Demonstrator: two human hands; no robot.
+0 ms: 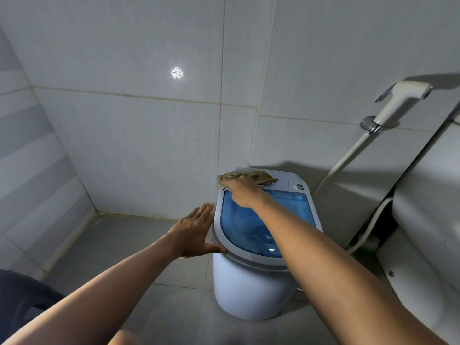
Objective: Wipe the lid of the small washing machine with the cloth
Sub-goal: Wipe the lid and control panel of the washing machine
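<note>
Small white washer (249, 290) on grey tiled floor, in a corner, beside a toilet (428, 220). Blue see-through lid (251, 220) closed on top. Right hand (242, 191) laid on a tan cloth (249, 179) at lid's far edge, fingers bent over it. Left hand (196, 231) flat against lid's left rim, fingers straight, together, thumb spread. Sprayer (398, 100) hung on wall.

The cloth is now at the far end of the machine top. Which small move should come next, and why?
Probably draw the right hand and the crumpled beige cloth toward the body, across the translucent blue plastic lid. The cloth sits on the white control panel beyond the lid, and the flat left hand steadies the rim.
</note>
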